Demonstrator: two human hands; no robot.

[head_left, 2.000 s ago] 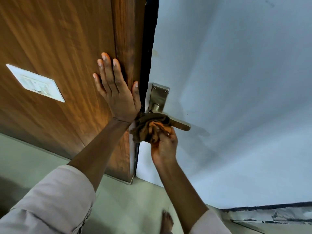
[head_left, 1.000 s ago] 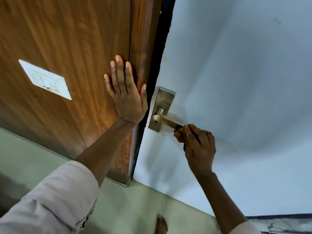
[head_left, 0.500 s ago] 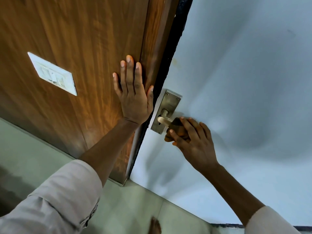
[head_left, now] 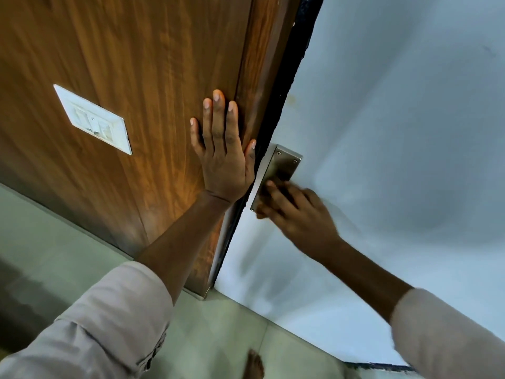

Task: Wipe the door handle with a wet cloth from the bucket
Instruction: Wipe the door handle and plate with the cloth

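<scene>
Head view: left hand (head_left: 222, 162) flat on wood; right hand (head_left: 296, 214) blurred, grip unclear, hides handle lever.

Wood panel (head_left: 131, 64): warm orange-brown, vertical grain streaks, darker toward lower left. Switch plate (head_left: 93, 119): white. Door edge strip (head_left: 289, 77): black. Door face (head_left: 396, 119): plain pale blue-grey, a few faint marks. Handle backplate (head_left: 282, 164): brushed brass-grey metal. Sleeves (head_left: 109, 324): light beige-grey. Floor tiles (head_left: 218, 337): pale grey-green.
</scene>
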